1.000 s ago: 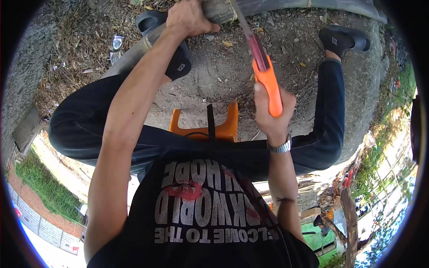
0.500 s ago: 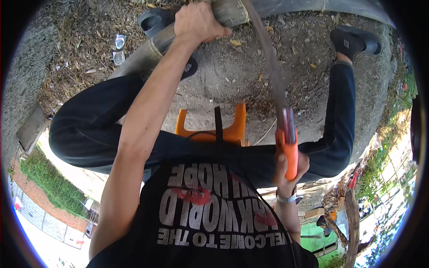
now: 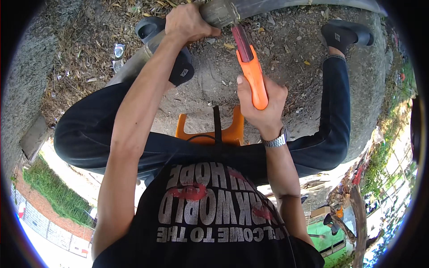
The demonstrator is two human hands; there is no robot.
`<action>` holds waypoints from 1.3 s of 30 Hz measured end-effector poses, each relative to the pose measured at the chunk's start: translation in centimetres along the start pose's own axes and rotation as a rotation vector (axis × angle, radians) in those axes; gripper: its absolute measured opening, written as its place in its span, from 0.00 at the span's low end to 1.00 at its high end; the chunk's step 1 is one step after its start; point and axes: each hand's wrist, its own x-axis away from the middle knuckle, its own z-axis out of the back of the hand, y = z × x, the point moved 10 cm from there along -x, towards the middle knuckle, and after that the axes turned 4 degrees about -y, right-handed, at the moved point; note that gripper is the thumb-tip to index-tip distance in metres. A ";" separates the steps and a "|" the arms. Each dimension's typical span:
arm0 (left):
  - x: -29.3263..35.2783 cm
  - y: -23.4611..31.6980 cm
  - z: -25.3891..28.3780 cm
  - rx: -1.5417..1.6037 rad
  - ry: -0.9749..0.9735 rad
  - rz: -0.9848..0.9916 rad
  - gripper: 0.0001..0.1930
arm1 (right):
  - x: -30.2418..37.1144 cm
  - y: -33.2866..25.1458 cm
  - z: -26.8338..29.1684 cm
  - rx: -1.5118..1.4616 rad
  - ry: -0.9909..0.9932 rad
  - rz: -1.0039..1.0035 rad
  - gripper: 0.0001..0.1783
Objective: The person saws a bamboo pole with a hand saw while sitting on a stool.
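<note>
A thick grey-green bamboo pole [image 3: 286,5] runs across the top of the view and slopes down to the left over my bent left leg's foot. My left hand [image 3: 185,21] is closed over the pole, its thumb pointing right along it. In my right hand [image 3: 268,117] is the orange handle of a hand saw [image 3: 254,85]. The saw's reddish blade base reaches up to the pole, just right of my left hand, at a joint in the bamboo. Most of the blade lies beyond the pole and is hidden.
Under me is an orange plastic stool [image 3: 237,127]. A dark slipper [image 3: 148,29] lies by the pole, and my right foot wears another [image 3: 359,33]. Clear plastic litter [image 3: 119,50] and dry leaves are scattered on the dirt. A rough grey surface [image 3: 31,76] stands at the left.
My right hand has pushed the saw up and to the left, away from my body, so the handle is now close to the pole. My left hand still grips the bamboo, shifted slightly left in view.
</note>
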 end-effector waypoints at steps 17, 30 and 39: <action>-4.2 -2.3 0.9 0.125 -0.188 -0.112 0.46 | 11.8 -1.2 6.5 0.065 0.025 0.068 0.10; -2.0 0.5 0.8 -0.006 -0.047 -0.124 0.46 | 7.5 -5.4 3.9 -0.017 -0.006 0.002 0.12; 0.1 1.0 0.9 -0.072 0.003 -0.068 0.43 | -2.4 -6.5 7.6 -0.159 -0.013 -0.116 0.16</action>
